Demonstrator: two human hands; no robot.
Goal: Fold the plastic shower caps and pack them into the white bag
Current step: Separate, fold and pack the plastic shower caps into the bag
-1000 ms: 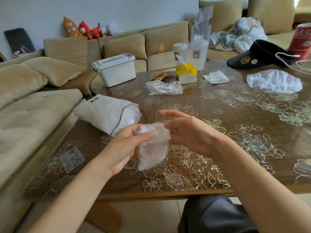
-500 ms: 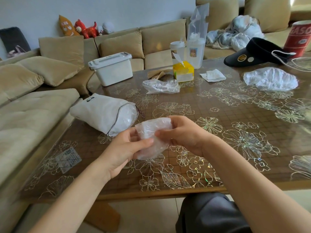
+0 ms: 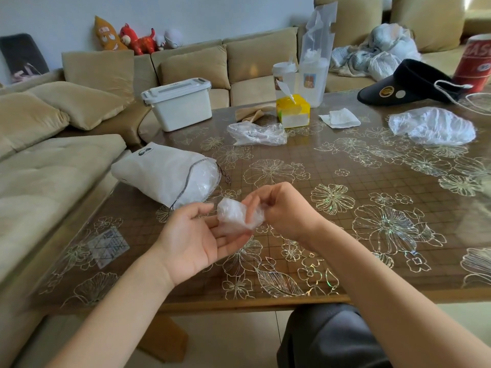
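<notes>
Clear plastic wad: the folded shower cap (image 3: 239, 216) is held above the bench (image 3: 292, 166). The right grip (image 3: 284, 208) pinches its right end, fingers curled; the left grip (image 3: 191, 240) lies palm-up, fingers loose and wide, the cap resting on its fingertips. The white bag (image 3: 159, 173) lies just beyond, mouth toward the hands, plastic inside. Best: squeeze the air out, keep the fold tight, feed it in narrow end first. A spread shower cap (image 3: 431, 126) lies far right.
</notes>
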